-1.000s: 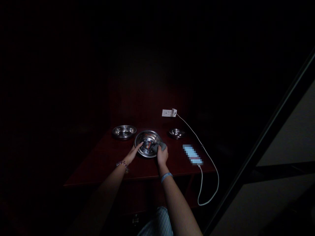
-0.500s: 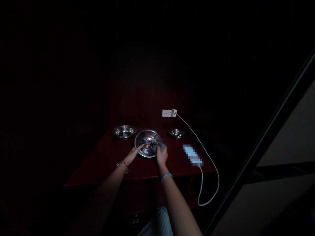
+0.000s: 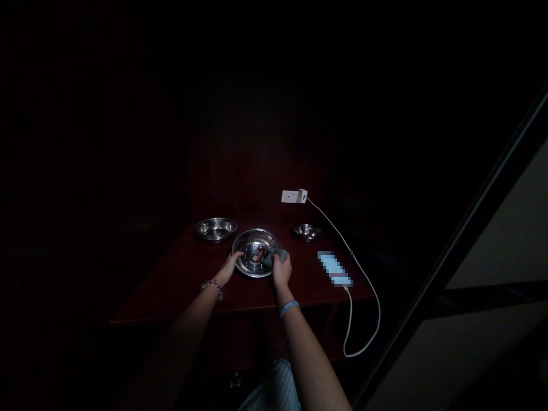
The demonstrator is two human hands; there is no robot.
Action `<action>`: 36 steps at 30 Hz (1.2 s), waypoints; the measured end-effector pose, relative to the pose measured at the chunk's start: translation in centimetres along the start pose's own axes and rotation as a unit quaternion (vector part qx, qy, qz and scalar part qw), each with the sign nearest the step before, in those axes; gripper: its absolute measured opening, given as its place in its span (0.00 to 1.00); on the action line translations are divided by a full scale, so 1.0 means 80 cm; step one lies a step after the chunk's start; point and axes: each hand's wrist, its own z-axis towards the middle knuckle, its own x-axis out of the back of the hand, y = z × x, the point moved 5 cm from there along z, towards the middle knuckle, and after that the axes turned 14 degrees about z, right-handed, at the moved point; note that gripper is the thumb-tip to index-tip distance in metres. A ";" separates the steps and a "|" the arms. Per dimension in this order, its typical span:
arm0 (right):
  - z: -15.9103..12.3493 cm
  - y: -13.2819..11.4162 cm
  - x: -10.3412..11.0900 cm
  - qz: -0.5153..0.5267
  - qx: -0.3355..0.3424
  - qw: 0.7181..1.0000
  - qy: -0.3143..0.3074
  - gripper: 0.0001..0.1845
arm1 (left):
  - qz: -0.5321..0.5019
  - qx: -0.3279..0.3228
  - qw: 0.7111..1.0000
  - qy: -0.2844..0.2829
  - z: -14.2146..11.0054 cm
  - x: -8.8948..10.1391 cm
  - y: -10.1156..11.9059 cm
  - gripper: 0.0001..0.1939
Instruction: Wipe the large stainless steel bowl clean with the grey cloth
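My left hand [image 3: 232, 266] clasps the rim of the steel bowl [image 3: 253, 260] at about eight o'clock, bracing it so it cannot slide on the dark wooden table [image 3: 180, 279]. My right hand [image 3: 281, 268] is closed around a grey cloth [image 3: 276, 254], pressing it over the rim at three o'clock. A second steel bowl [image 3: 216, 229] sits at ten o'clock, a small steel dish [image 3: 307, 232] at two.

No legible text anywhere — small dark-and-orange sticker [image 3: 256, 253] inside the steel bowl [image 3: 252, 240], print too small and dim to read; phone [image 3: 335, 269] screen blurred out.
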 end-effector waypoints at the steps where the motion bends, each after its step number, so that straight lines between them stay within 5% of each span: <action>1: 0.000 0.000 0.000 0.003 0.001 1.000 0.004 0.12 | -0.002 0.002 1.000 -0.001 0.001 0.000 -0.002 0.22; 29: 0.002 0.002 0.001 0.001 -0.005 1.000 0.005 0.15 | 0.009 -0.071 0.996 -0.053 -0.037 -0.010 0.054 0.32; 36: 0.001 0.003 0.001 -0.004 -0.005 1.000 0.004 0.15 | 0.007 -0.051 0.997 -0.055 -0.035 -0.010 0.048 0.29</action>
